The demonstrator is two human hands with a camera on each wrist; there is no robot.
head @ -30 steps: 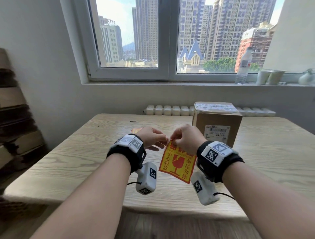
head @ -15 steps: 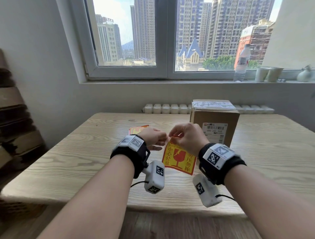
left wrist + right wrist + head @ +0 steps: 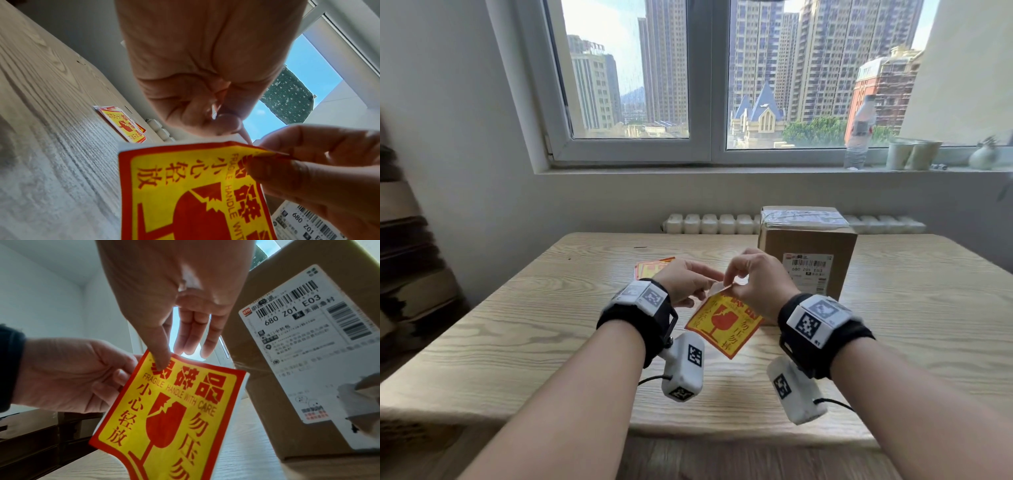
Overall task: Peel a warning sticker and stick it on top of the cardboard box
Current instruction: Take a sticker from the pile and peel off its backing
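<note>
Both hands' fingers (image 3: 717, 278) pinching the warning sticker (image 3: 724, 323), its corner now further peeled, higher than before

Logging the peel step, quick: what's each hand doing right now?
Left hand: pinches the white backing at the warning sticker's top corner.
Right hand: pinches the sticker's peeled corner.

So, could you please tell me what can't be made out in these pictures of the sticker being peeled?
- Warning sticker: its top edge is hidden in the head view by the right hand; both wrist views cut off its bottom.
- Left hand: its grip point sits behind the sticker in the right wrist view.
- Cardboard box: the head view blurs its taped top; the shipping label's small print is unreadable.
- Spare stickers: partly hidden by the left hand.
</note>
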